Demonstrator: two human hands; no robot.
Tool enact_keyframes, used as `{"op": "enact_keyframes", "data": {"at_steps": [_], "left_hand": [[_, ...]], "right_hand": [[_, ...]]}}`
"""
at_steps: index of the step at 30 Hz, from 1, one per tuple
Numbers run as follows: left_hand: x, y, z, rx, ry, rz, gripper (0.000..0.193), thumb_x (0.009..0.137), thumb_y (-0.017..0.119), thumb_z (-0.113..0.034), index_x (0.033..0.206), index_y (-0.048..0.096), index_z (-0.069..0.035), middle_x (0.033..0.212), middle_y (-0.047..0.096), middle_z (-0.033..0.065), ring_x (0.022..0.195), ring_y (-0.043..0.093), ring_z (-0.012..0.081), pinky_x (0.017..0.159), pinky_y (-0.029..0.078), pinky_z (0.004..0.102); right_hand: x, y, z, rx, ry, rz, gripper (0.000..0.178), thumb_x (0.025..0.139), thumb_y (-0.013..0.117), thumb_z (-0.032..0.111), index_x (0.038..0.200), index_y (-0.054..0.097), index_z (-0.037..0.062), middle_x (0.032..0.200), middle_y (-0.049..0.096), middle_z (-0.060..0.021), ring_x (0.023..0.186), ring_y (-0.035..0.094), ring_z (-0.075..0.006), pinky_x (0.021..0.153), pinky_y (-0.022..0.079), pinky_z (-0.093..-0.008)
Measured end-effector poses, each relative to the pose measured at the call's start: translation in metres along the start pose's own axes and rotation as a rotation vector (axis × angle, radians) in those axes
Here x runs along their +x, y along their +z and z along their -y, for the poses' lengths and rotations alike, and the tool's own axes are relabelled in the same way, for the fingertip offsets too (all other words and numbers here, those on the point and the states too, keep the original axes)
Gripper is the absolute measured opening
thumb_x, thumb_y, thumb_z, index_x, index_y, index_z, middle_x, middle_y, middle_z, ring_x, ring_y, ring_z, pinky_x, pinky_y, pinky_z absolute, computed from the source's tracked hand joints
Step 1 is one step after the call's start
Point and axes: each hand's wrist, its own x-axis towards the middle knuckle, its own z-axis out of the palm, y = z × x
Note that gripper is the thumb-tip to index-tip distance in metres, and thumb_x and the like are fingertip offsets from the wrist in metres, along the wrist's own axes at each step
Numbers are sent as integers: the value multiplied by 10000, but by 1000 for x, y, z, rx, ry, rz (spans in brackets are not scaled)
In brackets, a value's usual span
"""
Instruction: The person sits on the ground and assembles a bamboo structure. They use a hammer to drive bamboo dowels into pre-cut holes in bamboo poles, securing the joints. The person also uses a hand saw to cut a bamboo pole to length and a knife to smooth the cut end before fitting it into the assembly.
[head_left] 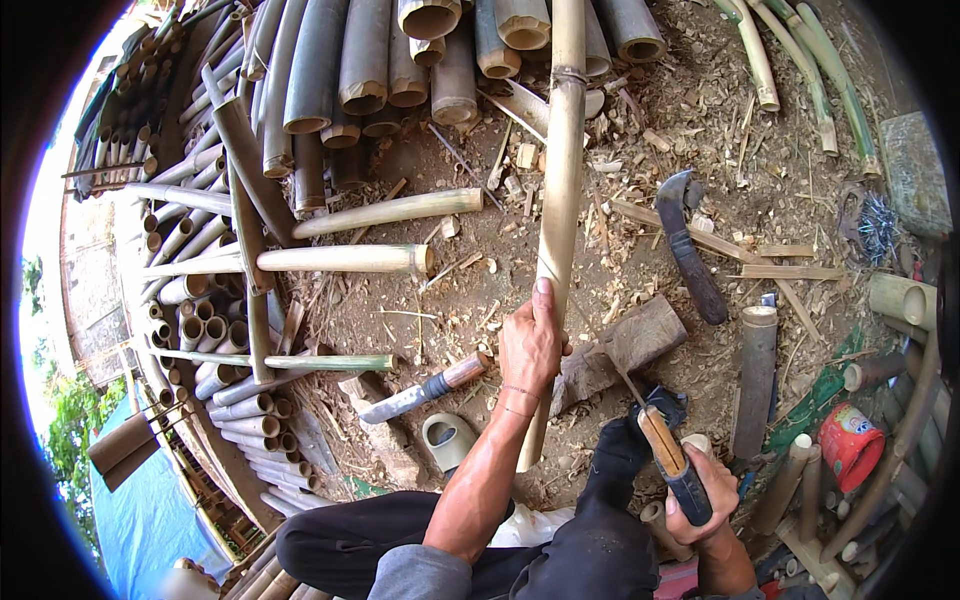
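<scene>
My left hand (530,345) is wrapped round a long pale bamboo pole (562,180), its thumb lying along the pole. The pole runs from the top edge down past my forearm. In my right hand (705,495) is the wood-and-black handle of what looks like a hand saw (660,440). Its thin blade, seen nearly edge-on, slants up and left to the pole, just above my left thumb. Whether its tip touches the bamboo is hard to tell. A wooden block (625,350) lies on the ground beside the pole, under the line of the blade.
A knife (425,388) lies left of my forearm near a sandal (448,440). A curved machete (690,250) rests on chip-strewn soil to the right. Cut bamboo tubes (365,60) are stacked at the back and left. A red container (850,445) stands at the right.
</scene>
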Motion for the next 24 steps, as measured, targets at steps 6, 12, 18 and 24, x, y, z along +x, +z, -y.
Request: {"op": "enact_keyframes", "data": {"at_steps": [6,12,18,24], "left_hand": [[-3,-2,-8,54,-6,-73,844,975,285,-709,790,697,4,507,608,101,545,681,213,612,528,371],[-5,1,-11,109,18,-132,833,982,298,-683,770,696,17,511,606,126,556,683,242,624,531,387],[-1,2,-7,73,0,-125,811,985,315,-664,780,710,15,528,612,140,568,682,261,632,531,402],[7,8,6,42,-7,-115,822,984,319,-667,767,708,25,532,619,139,565,684,253,623,534,395]], "right_hand": [[-11,-3,-4,-41,-47,38,641,646,652,206,1157,592,-176,758,679,-175,616,683,-285,650,549,-357],[-7,9,-6,-24,-60,-26,639,622,637,189,1152,603,-167,750,670,-193,611,675,-308,641,548,-373],[17,29,-7,16,-33,-59,550,635,596,56,1149,622,-138,793,673,-200,638,679,-318,635,540,-355],[-49,-12,-2,-71,-10,4,474,653,578,31,1082,622,-165,811,686,-247,679,712,-351,686,565,-378]]}}
